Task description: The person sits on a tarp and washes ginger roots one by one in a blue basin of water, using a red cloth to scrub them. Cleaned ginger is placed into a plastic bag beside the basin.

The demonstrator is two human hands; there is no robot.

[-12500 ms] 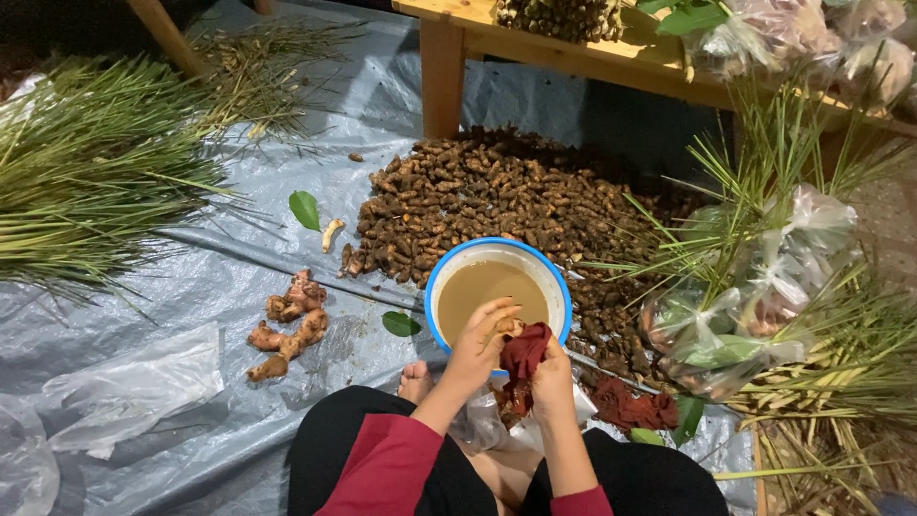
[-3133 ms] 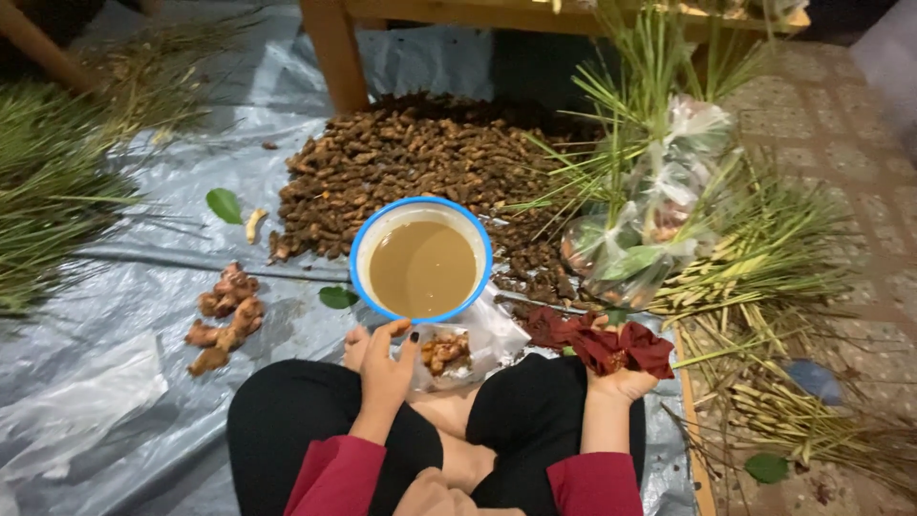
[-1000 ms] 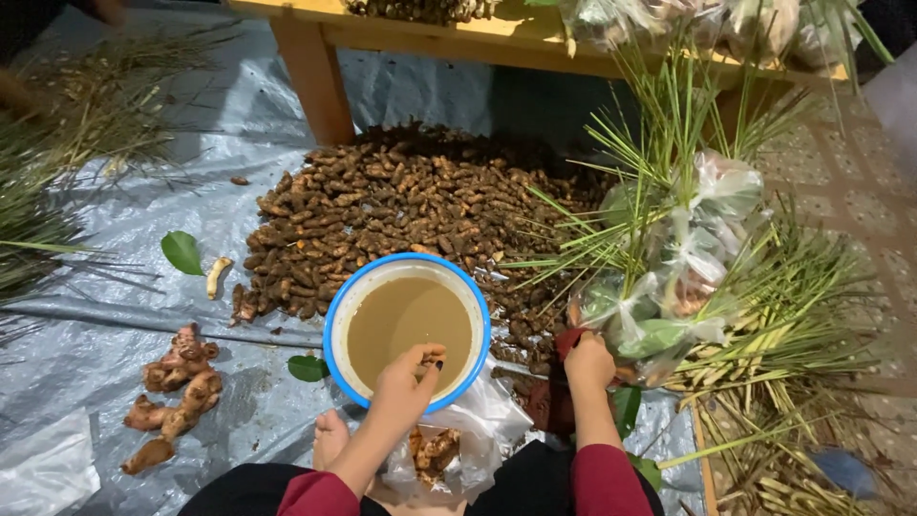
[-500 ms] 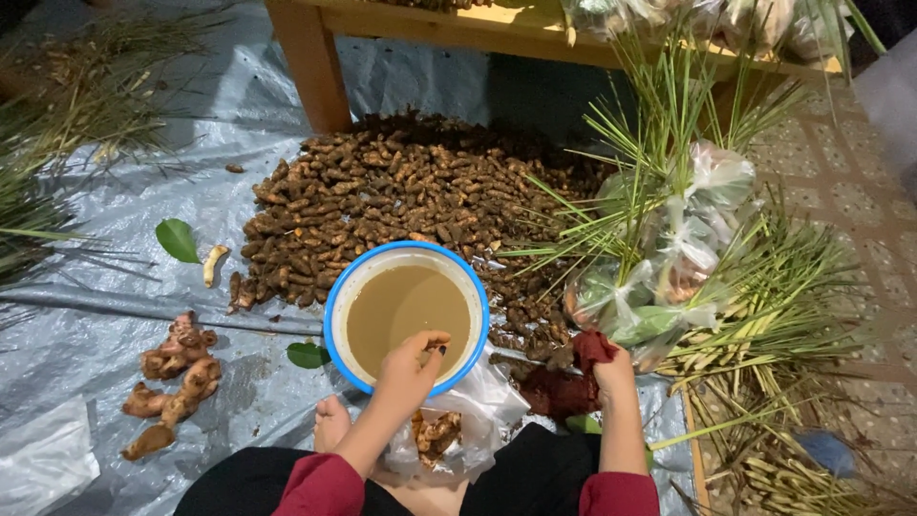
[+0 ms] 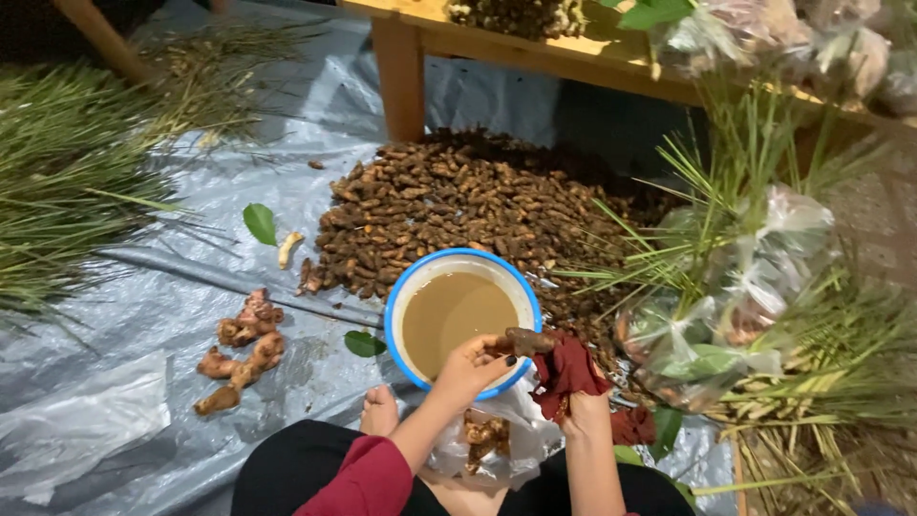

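Head view: nearest, a clear bag point(image 5: 497, 440) holds few roots. Left hand point(image 5: 473, 363) grips a brown root point(image 5: 523, 340) at the blue basin point(image 5: 401, 296) rim; right hand point(image 5: 585, 406) is closed on a red cloth point(image 5: 565, 368). Beyond, the large root pile point(image 5: 458, 205) appears untreated, so most remains.

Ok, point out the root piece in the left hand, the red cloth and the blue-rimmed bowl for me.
root piece point(image 5: 528, 340), head view, on its brown middle.
red cloth point(image 5: 570, 371), head view, on the bunched folds above the right hand.
blue-rimmed bowl point(image 5: 413, 279), head view, on the upper-left rim.
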